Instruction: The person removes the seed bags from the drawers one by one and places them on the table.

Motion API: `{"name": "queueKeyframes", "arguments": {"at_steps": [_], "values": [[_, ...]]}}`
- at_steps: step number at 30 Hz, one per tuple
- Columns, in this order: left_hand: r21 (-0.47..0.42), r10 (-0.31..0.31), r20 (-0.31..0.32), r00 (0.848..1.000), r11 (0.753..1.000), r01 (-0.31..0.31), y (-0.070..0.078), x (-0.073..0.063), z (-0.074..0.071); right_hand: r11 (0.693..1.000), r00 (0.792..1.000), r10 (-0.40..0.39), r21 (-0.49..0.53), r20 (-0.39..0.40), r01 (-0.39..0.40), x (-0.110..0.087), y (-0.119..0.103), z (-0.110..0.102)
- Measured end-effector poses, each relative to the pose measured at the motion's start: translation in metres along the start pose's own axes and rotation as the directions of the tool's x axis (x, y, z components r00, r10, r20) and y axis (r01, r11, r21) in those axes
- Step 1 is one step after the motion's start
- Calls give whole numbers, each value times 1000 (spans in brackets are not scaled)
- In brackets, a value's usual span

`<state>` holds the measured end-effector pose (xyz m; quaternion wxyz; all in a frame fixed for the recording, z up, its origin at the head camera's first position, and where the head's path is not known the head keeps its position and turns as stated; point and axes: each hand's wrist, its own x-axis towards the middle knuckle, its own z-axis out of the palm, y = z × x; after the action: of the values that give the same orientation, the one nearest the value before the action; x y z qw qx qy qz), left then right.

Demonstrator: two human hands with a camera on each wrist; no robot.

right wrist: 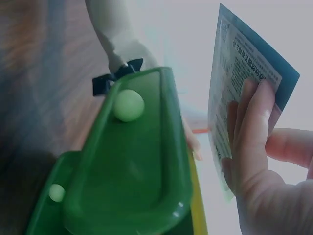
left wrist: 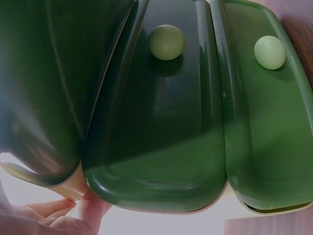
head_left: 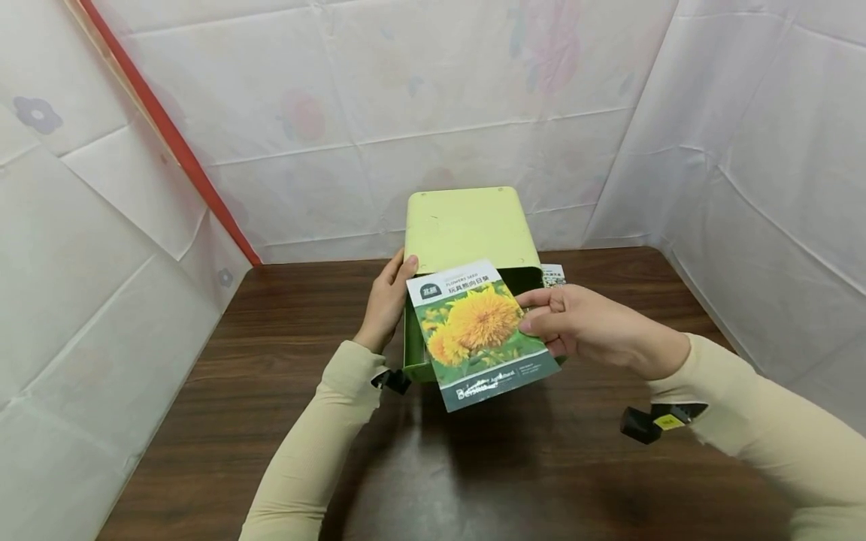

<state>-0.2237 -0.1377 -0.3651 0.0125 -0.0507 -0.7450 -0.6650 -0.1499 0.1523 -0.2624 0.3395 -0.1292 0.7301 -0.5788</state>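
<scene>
A flower seed packet point(head_left: 483, 323) with yellow blooms on its front is tilted before the box. My right hand point(head_left: 575, 323) pinches its right edge between thumb and fingers; the right wrist view shows the packet's printed back point(right wrist: 239, 73). Behind it stands a pale yellow-green drawer box point(head_left: 470, 225) with a dark opening under its top. My left hand point(head_left: 389, 297) holds the box's left side, thumb at the front corner. In the left wrist view two green drawer fronts point(left wrist: 156, 142) with round knobs point(left wrist: 167, 42) show beside a dark green curved surface point(left wrist: 44, 88).
Another printed packet point(head_left: 553, 275) shows partly behind the box's right side. The box stands on a dark wooden table point(head_left: 291, 361) near the back wall covering point(head_left: 379, 128). A red strip point(head_left: 169, 135) runs down the left corner. Both wrists carry small black cameras point(head_left: 639, 425).
</scene>
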Motion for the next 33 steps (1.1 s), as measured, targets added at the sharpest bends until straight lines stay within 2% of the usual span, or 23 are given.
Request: {"name": "queueKeyframes", "arguments": {"at_steps": [2,6,11,18,24,28,33], "values": [[-1,-1,-1,1000,1000,1,-1,0,0,1000,1000,-28,3,3,28,-1,-2,-4],[8,-5,-3,1000,1000,5,-1,0,0,993,995,-95,75,-11,95,-1,-6,-14],[31,-13,-9,1000,999,13,1,1,0,979,982,-139,129,-127,155,-3,-13,-33],[43,-35,-9,999,998,35,5,1,0,934,940,-210,230,-269,274,-5,-17,-65],[66,-51,-6,999,996,52,25,-12,2,904,893,-164,298,-419,306,1,-8,-90],[61,-44,-3,999,997,44,35,-20,4,910,857,-111,296,-503,292,9,3,-106],[68,-40,-2,999,997,40,36,-21,4,917,833,-47,306,-551,255,19,20,-125]]}}
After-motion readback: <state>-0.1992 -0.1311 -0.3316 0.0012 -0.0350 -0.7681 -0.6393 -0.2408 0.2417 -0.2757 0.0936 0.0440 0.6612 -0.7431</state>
